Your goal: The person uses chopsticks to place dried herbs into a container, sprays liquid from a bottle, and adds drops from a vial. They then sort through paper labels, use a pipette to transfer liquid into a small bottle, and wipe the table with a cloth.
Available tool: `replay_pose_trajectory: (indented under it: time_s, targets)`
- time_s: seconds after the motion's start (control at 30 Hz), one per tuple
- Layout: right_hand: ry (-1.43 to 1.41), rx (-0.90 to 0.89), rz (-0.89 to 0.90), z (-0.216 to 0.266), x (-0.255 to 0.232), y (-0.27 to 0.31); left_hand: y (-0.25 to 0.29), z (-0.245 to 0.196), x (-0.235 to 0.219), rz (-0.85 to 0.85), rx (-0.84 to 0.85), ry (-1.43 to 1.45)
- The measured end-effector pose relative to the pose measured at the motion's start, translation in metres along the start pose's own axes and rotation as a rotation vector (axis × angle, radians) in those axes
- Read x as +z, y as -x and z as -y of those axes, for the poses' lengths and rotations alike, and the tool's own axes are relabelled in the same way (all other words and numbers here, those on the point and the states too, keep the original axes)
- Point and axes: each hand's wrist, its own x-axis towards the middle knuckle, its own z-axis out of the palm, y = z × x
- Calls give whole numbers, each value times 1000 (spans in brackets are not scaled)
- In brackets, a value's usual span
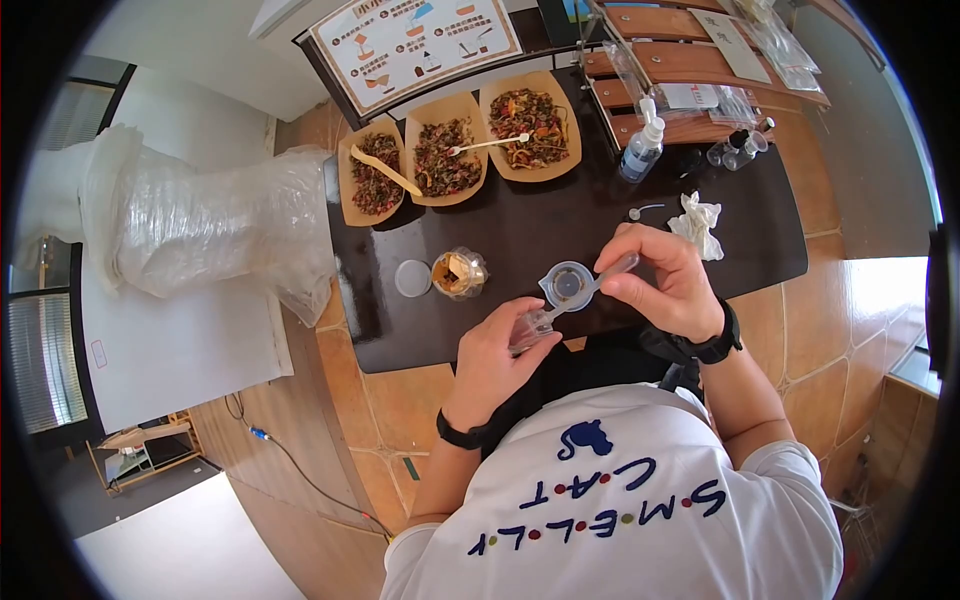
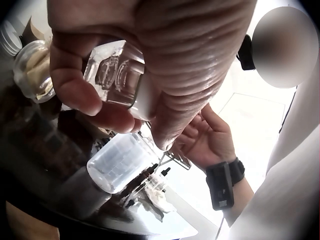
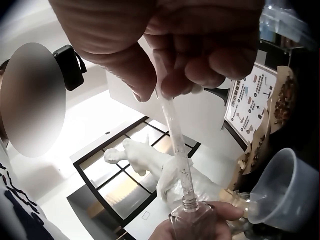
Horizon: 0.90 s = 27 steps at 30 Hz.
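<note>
My left hand (image 1: 492, 358) grips a small clear square-sided glass bottle (image 2: 117, 72) with a threaded neck. Pinched between the thumb and fingers of my right hand (image 1: 682, 285) is a clear plastic dropper (image 3: 176, 135), its lower end in the bottle's neck. Small bubbles or droplets show inside the dropper's stem. Just beyond my hands stands a translucent plastic measuring cup (image 1: 548, 282) with a pouring spout. Left of it, an uncapped clear jar (image 1: 478, 268) holds pale brown pieces, beside a round whitish lid (image 1: 412, 279).
Paper trays (image 1: 479, 190) of dried plant bits line the back, with a wooden scoop (image 1: 385, 170) and a small pale spoon (image 1: 490, 144). A pump bottle (image 1: 641, 155), crumpled tissue (image 1: 697, 225) and small bottles (image 1: 745, 152) stand right, near a wooden rack (image 1: 650, 22).
</note>
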Motion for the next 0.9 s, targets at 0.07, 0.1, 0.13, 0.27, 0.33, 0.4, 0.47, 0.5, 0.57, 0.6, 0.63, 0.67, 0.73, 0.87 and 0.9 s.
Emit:
replay_pose_trajectory:
  time_s: [0.07, 0.1, 0.13, 0.27, 0.33, 0.4, 0.47, 0.5, 0.57, 0.6, 0.63, 0.67, 0.73, 0.87, 0.9]
  targets:
    - [20, -8, 20, -5, -1, 1, 0, 0, -1, 14, -11, 0]
    - [19, -8, 21, -4, -1, 2, 0, 0, 0, 13, -12, 0]
    - [45, -27, 24, -4, -2, 2, 0, 0, 0, 11, 0, 7]
    - [42, -39, 14, -3, 1, 1, 1, -1, 2, 8, 2, 28]
    - [43, -23, 14, -2, 0, 1, 0, 1, 2, 1, 8, 24]
    - [40, -6, 22, -2, 1, 0, 0, 2, 1, -11, 8, 19]
    - [5, -11, 24, -2, 2, 0, 0, 2, 1, -5, -4, 21]
    - [6, -11, 24, -2, 2, 0, 0, 2, 1, -5, -4, 21]
    - [17, -13, 25, -3, 2, 0, 1, 2, 0, 11, -18, 19]
    - [17, -12, 24, -3, 2, -1, 1, 2, 0, 12, -18, 19]
    - [39, 5, 29, -3, 2, -1, 1, 2, 1, 11, -22, 25]
    - [62, 22, 35, -3, 2, -1, 1, 2, 1, 10, -25, 32]
    - [57, 29, 41, -3, 2, -1, 0, 2, 0, 5, -13, 26]
    - [179, -62, 44, -10, -1, 0, 0, 0, -1, 5, 6, 5]
    - [179, -62, 45, -10, -1, -1, 0, 1, 0, 5, 6, 5]
